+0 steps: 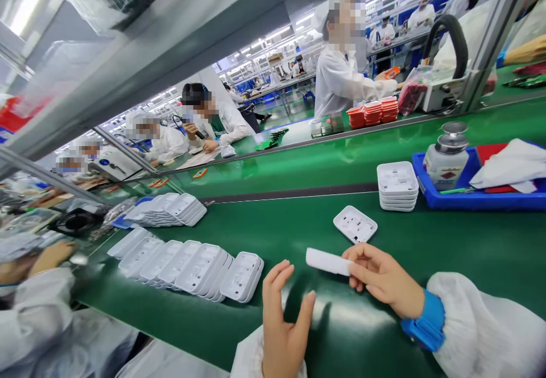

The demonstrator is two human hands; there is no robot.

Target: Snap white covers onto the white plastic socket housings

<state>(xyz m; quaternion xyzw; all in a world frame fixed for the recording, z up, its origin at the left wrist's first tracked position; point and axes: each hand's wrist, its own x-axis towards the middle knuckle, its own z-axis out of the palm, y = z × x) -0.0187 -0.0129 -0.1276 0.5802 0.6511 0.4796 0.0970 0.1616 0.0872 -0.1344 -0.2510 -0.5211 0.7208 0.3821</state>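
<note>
My right hand pinches one end of a white rectangular piece, which points left above the green bench. Whether that piece is plastic or folded cloth I cannot tell. My left hand is raised just to its left, fingers and thumb apart, touching nothing. Beyond my right hand a single white plastic housing with small slots lies on the bench. To the left of my left hand, a short stack of white housings ends a row of leaning white housings.
A blue tray at the right holds a pump bottle and white cloth. Beside it stands a stack of white housings. More housings lie back left. A co-worker's sleeve is at the left edge; a metal frame crosses overhead.
</note>
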